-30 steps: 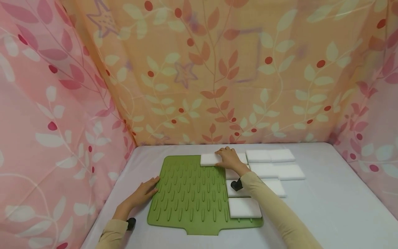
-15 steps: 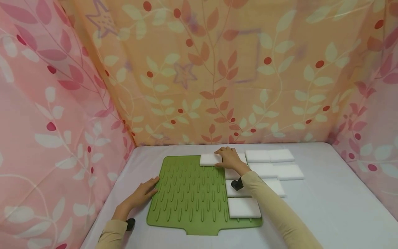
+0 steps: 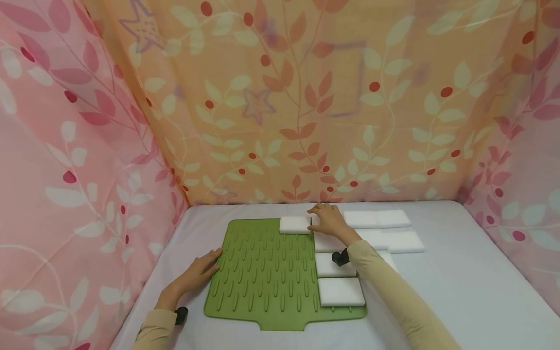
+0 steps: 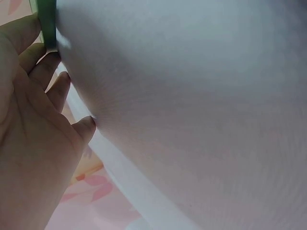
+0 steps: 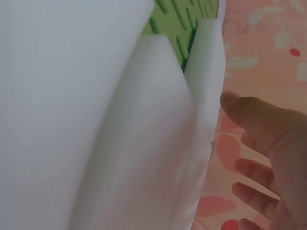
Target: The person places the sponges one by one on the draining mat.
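Pad [image 3: 294, 225] lies flat on mat [image 3: 262, 272], at far edge, just left of right grip [image 3: 330, 221]. Right grip far nearer: thumb and fingers well parted, nothing held; thumb tip near pad's right end, contact unclear. Left grip [image 3: 201, 270] well apart from pad, fingers spread loosely at mat's left edge, nothing held. Pad's long axis seems to run left-right, along mat's far edge; right end faces right grip, no marked front.
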{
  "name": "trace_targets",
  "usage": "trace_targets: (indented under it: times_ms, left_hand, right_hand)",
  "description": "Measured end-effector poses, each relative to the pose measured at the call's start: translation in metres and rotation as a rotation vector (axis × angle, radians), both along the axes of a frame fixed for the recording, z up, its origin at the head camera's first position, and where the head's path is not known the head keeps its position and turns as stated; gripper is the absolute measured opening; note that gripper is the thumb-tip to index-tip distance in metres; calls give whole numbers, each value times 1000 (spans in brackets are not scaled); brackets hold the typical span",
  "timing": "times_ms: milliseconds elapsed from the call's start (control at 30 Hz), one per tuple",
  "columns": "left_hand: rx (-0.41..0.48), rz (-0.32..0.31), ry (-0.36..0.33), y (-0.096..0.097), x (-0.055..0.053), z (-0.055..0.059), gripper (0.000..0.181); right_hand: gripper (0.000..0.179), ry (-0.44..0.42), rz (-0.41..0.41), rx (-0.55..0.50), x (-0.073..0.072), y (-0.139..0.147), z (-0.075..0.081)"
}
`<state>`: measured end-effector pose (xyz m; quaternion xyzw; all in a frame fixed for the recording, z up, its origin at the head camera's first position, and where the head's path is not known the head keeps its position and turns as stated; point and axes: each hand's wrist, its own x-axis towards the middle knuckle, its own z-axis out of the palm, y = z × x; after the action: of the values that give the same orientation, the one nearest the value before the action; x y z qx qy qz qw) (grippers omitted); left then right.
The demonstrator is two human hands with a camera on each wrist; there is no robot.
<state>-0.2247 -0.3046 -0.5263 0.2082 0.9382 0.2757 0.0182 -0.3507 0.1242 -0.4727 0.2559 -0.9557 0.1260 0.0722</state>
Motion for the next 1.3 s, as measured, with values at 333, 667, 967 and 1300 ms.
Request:
trace_targets:
  times_ms: [333,667,967,1300]
  left_hand:
    - [6,-3,1,0,0,0,53]
    - [4,0,-3,-3,0,0,54]
    - [-5,-4,2,-3,-2,-3,54]
    - [-1,0,8,-4,-3,-5,55]
  right_hand:
    - [52,23,-2,-38,4,21,4]
    - [52,62,-13,-69,9,43,11]
    - [52,71,-20,-102,16,62,18]
    - [49,118,-27,-126,19,83,17]
